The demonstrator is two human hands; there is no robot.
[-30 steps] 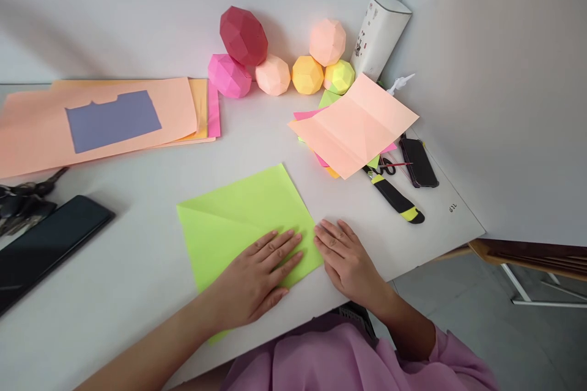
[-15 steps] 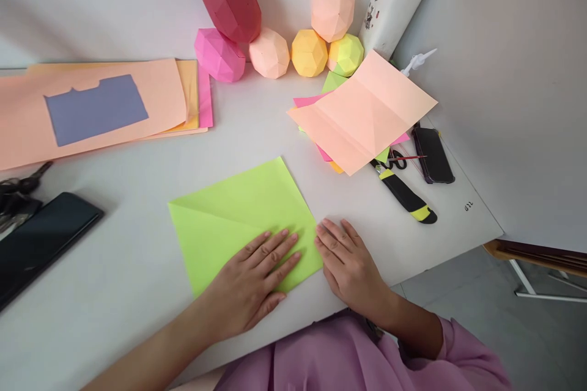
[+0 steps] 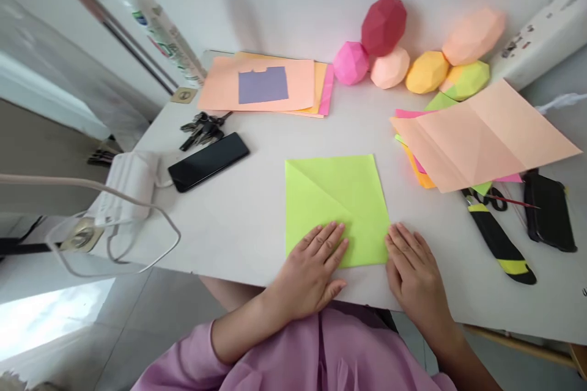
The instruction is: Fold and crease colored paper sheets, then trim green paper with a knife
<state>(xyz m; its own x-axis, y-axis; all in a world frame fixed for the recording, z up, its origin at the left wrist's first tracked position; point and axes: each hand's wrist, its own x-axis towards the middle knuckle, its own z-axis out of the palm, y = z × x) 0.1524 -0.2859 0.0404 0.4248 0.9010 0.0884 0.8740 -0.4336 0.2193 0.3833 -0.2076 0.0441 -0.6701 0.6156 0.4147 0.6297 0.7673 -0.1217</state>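
Observation:
A lime-green sheet of paper [image 3: 339, 195] lies on the white table [image 3: 220, 220], with a diagonal crease running down from its far left corner. My left hand [image 3: 309, 269] rests flat on the near left part of the sheet, fingers spread and thumb out to the side. My right hand [image 3: 417, 269] lies at the sheet's right edge, its fingertips touching the edge near the close corner. Its fingers are stretched out and side by side. Part of the near left edge of the paper is hidden under my left hand.
Coloured sheets [image 3: 266, 82] lie at the back left, near keys [image 3: 206, 128] and a phone [image 3: 208, 162]. Faceted paper balls [image 3: 384, 25] line the wall. A creased peach sheet [image 3: 486, 134], a utility knife [image 3: 499, 241] and a black case [image 3: 550, 211] lie right. A cable [image 3: 178, 235] hangs left.
The view has swung to the left, bringing in a green-capped bottle, a power strip and the whole phone. Both hands keep their places on and beside the green sheet.

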